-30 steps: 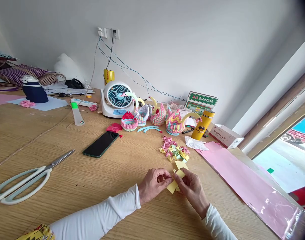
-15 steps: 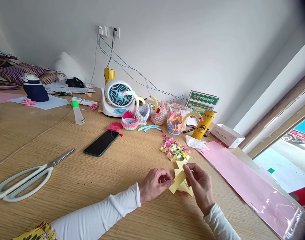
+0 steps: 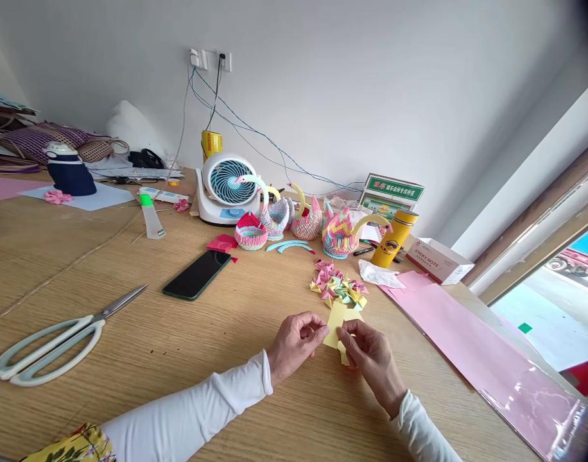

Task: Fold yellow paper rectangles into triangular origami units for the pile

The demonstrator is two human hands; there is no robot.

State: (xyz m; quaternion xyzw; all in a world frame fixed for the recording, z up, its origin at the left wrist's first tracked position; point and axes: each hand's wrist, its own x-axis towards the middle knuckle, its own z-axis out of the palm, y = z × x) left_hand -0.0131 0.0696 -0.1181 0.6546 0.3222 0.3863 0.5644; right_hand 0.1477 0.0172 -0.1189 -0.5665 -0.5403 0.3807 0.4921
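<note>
Between my two hands is a yellow paper slip [image 3: 335,323], held upright just above the table. My left hand [image 3: 298,343] pinches its left edge between thumb and fingers. The thumb and fingers of my right hand [image 3: 373,359] are closed on its lower right edge. Other yellow paper slips [image 3: 354,315] lie behind and under it, partly covered by my right hand. Just beyond them sits a pile of folded paper pieces [image 3: 339,285] in pink, yellow and green.
Scissors [image 3: 67,343] and a phone [image 3: 196,276] lie to the left. Paper swans [image 3: 339,237] stand at the back beside a fan [image 3: 229,189]. A yellow flask [image 3: 394,240], a sticky note box [image 3: 438,262] and pink sheets [image 3: 472,346] are on the right.
The yellow slip has turned from slanting to nearly upright and moved left, off the other slips. My right hand has shifted left and slightly down, closer to my left hand, which now grips the edge.
</note>
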